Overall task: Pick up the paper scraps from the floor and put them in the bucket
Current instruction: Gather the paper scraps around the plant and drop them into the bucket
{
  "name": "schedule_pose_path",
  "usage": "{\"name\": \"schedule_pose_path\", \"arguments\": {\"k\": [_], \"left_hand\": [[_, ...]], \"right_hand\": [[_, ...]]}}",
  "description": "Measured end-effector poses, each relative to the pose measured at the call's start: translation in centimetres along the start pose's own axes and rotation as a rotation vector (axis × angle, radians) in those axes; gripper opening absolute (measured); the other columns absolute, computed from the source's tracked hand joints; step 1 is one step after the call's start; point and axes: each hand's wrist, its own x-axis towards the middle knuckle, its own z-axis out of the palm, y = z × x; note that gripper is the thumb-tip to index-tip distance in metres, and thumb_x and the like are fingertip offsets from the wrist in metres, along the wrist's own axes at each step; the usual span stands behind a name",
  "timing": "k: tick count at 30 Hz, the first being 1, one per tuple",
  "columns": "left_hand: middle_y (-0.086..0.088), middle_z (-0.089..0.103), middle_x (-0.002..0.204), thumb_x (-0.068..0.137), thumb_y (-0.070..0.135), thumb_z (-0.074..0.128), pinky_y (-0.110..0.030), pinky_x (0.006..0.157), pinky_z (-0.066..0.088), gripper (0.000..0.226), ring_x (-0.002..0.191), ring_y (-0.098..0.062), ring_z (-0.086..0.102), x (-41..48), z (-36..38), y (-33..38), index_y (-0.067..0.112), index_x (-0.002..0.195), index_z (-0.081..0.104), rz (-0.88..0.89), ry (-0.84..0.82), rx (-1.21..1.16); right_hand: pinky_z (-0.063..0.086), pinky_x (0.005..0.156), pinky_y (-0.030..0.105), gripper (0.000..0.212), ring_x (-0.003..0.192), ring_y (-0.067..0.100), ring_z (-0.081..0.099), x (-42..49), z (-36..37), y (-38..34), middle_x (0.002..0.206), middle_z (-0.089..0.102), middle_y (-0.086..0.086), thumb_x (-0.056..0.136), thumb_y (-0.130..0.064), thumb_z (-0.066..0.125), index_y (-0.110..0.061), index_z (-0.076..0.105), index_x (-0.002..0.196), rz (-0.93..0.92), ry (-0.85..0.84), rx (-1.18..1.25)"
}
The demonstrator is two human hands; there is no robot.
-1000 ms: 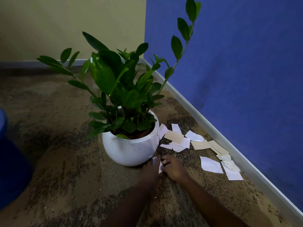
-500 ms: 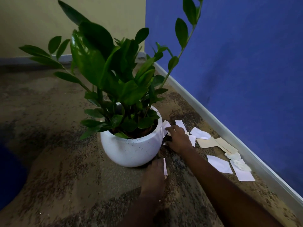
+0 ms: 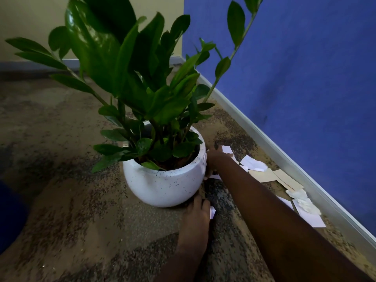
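I can read no text, label, number or sign anywhere. The paper scraps (image 3: 253,162) on the floor (image 3: 81,220) show plain white and tan faces, and the white pot (image 3: 162,186) bears only dark speckles.

White pot (image 3: 162,186) with tiny dark dots, shiny green leaves (image 3: 130,64), brown speckled floor (image 3: 67,210), blue wall (image 3: 305,78), pale yellow wall (image 3: 30,21), white and tan paper scraps (image 3: 264,171)
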Motion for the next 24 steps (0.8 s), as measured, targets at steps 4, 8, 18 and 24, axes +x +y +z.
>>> {"name": "schedule_pose_path", "arguments": {"k": [4, 8, 18, 24], "left_hand": [[-0.005, 0.022, 0.153, 0.099, 0.018, 0.037, -0.031, 0.104, 0.037, 0.043, 0.129, -0.022, 0.042, 0.4, 0.5, -0.3, 0.017, 0.141, 0.031, 0.001, 0.007, 0.014], [-0.006, 0.024, 0.15, 0.097, 0.024, 0.042, -0.031, 0.105, 0.037, 0.049, 0.129, -0.025, 0.042, 0.4, 0.5, 0.1, 0.016, 0.143, 0.027, -0.039, -0.01, 0.002], [-0.014, 0.051, 0.134, 0.098, 0.02, 0.041, -0.027, 0.096, 0.04, 0.036, 0.122, -0.024, 0.051, -0.4, -2.2, 0.5, 0.003, 0.13, 0.047, -0.197, -0.032, -0.419], [-0.022, 0.063, 0.111, 0.094, 0.001, 0.037, -0.03, 0.075, 0.053, 0.031, 0.091, -0.026, 0.061, 0.0, -3.2, 2.2, 0.0, 0.121, 0.054, -0.592, -0.139, -1.168]], "right_hand": [[0.032, 0.106, 0.036, 0.068, 0.14, 0.035, 0.025, 0.2, 1.1, 0.3, 0.151, 0.027, 0.014, 0.085, -0.028, 0.064, -0.018, 0.031, 0.143, -0.057, 0.102, 0.112], [0.031, 0.109, 0.054, 0.061, 0.138, 0.039, 0.022, -1.0, 1.5, 1.0, 0.149, 0.029, 0.014, 0.08, -0.023, 0.068, -0.027, 0.042, 0.135, -0.071, 0.085, 0.108], [0.04, 0.094, 0.042, 0.037, 0.125, 0.032, 0.038, -10.2, 7.4, 0.6, 0.138, 0.038, 0.012, 0.096, -0.025, 0.043, -0.015, 0.041, 0.132, -0.118, 0.382, 0.122], [0.036, 0.103, 0.031, 0.037, 0.124, 0.022, 0.048, -13.9, 9.6, -0.7, 0.132, 0.051, 0.01, 0.092, -0.008, 0.047, -0.007, 0.049, 0.129, -0.281, 0.347, 0.437]]}}
